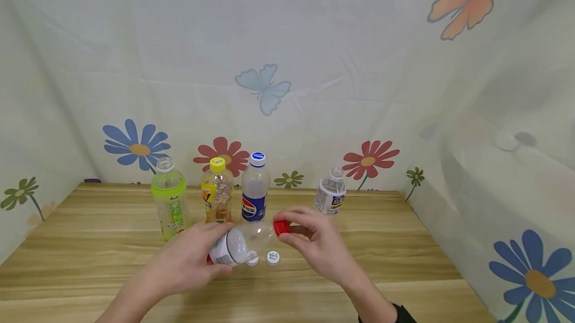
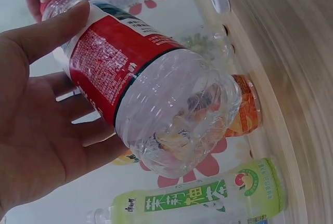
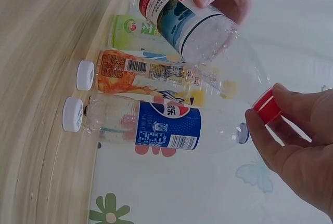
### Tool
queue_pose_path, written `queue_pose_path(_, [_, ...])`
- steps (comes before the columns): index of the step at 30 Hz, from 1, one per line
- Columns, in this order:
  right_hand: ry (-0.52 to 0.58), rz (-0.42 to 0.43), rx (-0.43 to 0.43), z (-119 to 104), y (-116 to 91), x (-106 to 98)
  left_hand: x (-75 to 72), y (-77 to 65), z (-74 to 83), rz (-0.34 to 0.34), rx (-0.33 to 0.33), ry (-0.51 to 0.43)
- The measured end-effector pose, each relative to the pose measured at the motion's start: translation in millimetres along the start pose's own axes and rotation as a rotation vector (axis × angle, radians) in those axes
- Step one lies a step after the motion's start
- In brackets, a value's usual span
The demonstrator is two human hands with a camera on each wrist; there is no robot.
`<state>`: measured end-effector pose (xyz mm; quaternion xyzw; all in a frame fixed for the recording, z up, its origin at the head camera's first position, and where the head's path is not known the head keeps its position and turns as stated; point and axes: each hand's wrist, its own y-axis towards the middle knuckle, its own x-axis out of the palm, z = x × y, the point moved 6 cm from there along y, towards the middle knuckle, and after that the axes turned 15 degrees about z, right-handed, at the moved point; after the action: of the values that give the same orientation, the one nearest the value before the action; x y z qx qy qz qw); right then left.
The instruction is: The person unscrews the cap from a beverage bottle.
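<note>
My left hand grips a clear plastic bottle with a red and white label round its middle. The bottle lies tilted in the air above the table, its neck pointing toward my right hand. At the neck end, the thumb and fingers of that hand pinch a red bottle cap. The cap sits at the bottle's mouth; how tightly it is seated cannot be told. Beneath the bottle, two white caps lie on the wooden table.
Behind my hands stand a green-labelled bottle without a cap, a yellow-capped bottle and a blue-labelled Pepsi bottle with its cap on. Farther right is an uncapped clear bottle. A flower-printed cloth hangs behind the table.
</note>
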<state>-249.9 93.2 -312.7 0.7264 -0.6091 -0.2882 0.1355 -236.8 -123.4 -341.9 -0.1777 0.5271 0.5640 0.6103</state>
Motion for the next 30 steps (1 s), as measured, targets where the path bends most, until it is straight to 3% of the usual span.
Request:
queue_pose_path(8, [0.035,-0.016,-0.016,-2,-1,1,-3.3,0.8,-1.7,-0.024,-0.022,0.007])
queue_pose_path(16, [-0.037,0.056,-0.016,0,1,-2,-5.3,0.8,-0.9,0.007,-0.015,0.054])
queue_pose_path(20, [-0.115,0.071,0.035,6,1,-2,-6.5,0.7,-0.2,0.023,-0.010,0.076])
queue_pose_path(24, [-0.126,0.047,0.106,11,0,1,-7.5,-0.2,-0.3,0.033,-0.018,0.102])
queue_pose_path(30, [-0.104,0.054,0.078,9,-1,2,-7.4,-0.2,1.7,0.039,-0.010,0.122])
